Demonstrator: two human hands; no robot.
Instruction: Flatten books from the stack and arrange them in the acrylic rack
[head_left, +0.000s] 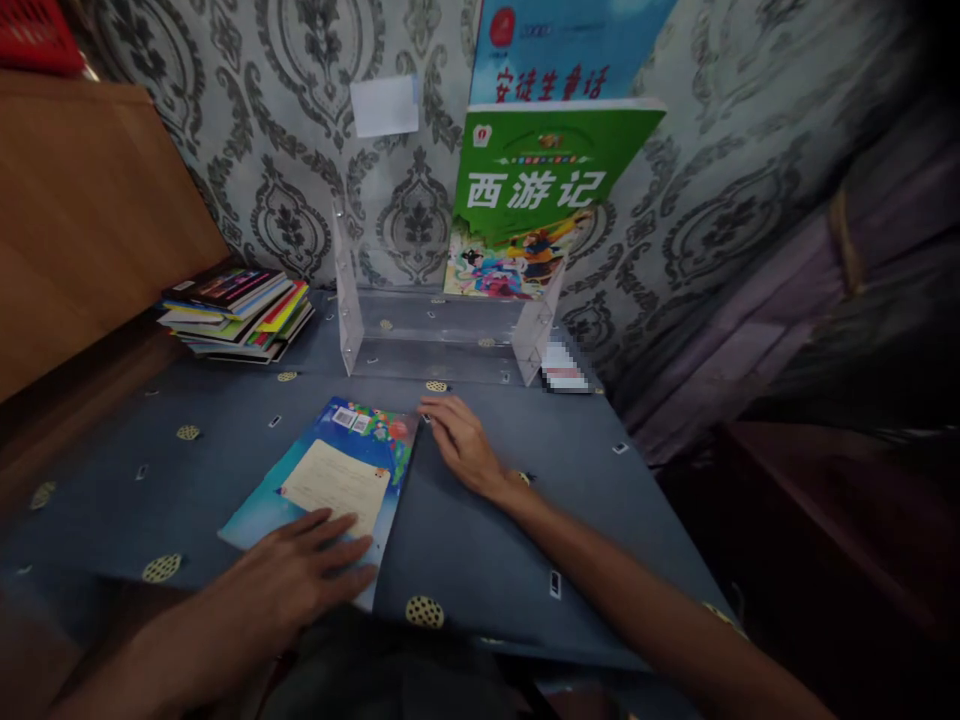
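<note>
A blue book [341,465] with a cream text panel and barcode labels lies face down on the cloth-covered table. Its lower part is under my left hand [311,565], which rests flat on it with the fingers apart. Just off the book's top right corner is my right hand [461,445], its fingers stretched loosely to the left and low over the cloth. Nothing shows in its grasp; whether a fingertip touches the book's edge I cannot tell. Behind the book, a clear acrylic stand [349,300] holds a green book [525,200] upright, with a light blue book [562,50] above and behind it.
A pile of books [240,310] sits at the back left beside a wooden panel [90,220]. Right of the stand is a small blurred-out item [564,370]. The patterned wall [292,200] bears a white paper [385,106]. A dark curtain [757,300] hangs at the right.
</note>
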